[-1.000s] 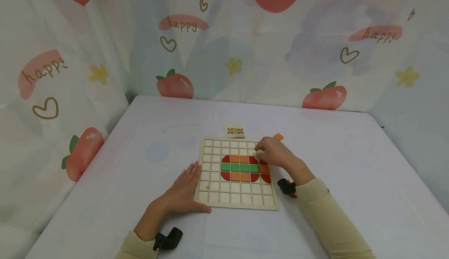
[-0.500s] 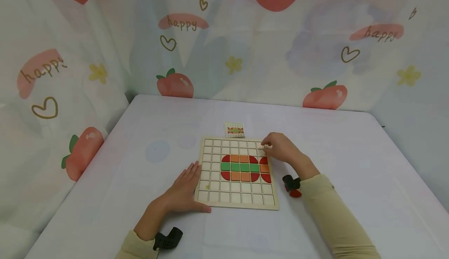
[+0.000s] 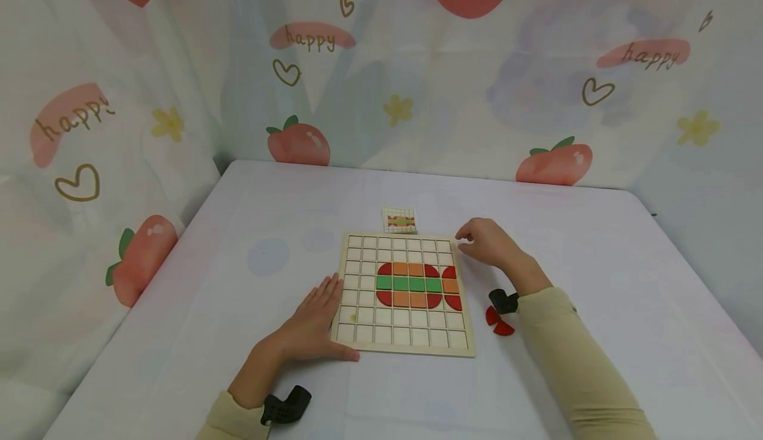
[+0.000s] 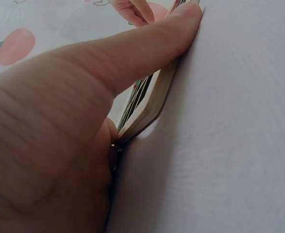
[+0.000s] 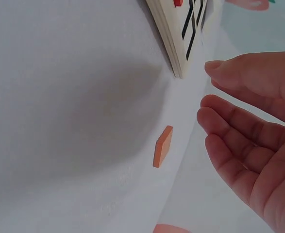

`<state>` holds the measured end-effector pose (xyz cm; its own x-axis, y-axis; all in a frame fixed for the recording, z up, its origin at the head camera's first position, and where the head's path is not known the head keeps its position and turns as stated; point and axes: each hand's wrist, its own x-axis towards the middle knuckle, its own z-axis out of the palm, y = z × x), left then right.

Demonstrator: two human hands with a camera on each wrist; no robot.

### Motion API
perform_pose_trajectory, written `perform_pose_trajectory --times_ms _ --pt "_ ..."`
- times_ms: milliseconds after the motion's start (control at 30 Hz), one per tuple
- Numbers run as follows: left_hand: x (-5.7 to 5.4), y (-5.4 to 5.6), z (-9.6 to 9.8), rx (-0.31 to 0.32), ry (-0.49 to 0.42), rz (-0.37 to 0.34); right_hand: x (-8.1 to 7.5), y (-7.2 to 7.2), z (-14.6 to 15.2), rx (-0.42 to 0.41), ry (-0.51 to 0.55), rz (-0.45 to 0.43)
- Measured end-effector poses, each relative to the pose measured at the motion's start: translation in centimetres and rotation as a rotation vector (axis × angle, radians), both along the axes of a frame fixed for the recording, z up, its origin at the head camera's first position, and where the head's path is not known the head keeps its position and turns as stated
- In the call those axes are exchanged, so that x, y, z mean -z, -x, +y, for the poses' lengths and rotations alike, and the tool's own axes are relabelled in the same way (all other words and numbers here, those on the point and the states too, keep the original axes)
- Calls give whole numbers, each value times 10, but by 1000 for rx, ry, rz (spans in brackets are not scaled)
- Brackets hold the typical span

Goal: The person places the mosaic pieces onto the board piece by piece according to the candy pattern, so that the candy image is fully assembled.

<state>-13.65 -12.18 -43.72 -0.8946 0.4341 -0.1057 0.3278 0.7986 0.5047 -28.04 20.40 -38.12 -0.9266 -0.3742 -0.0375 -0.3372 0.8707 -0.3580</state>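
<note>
A square wooden grid board point(image 3: 405, 350) lies on the table with red, orange and green pieces set into its middle and right side. My left hand point(image 3: 312, 321) rests along its left edge, fingers straight, the thumb point(image 4: 147, 46) lying along the front edge. Just off the far right corner hovers my right hand point(image 3: 491, 242), its fingers loosely bent with nothing between them. In the right wrist view an orange square tile point(image 5: 163, 146) lies on the table below those fingertips. From the head view that tile is hidden behind the hand.
Behind the board is a small pattern card point(image 3: 399, 220) showing a similar coloured design. Two red rounded pieces point(image 3: 503, 328) lie to the board's right, near the right wrist's black camera point(image 3: 503, 300). A printed curtain point(image 3: 441, 95) hangs behind the table.
My right hand has moved right, from over the board's far right cells to beyond its corner, covering the orange tile in the head view. The red loose pieces have come into view. My left hand stays put.
</note>
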Motion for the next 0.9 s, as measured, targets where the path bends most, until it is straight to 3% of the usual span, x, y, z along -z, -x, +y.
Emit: perform_pose_trajectory --times_ms 167,433,900 --pt "0 0 0 1 6 2 -2 5 5 30 5 -46" --pt "-1 0 0 4 2 -7 2 14 19 87 12 -49" --pt "0 1 0 -1 4 -11 20 25 30 208 41 -41"
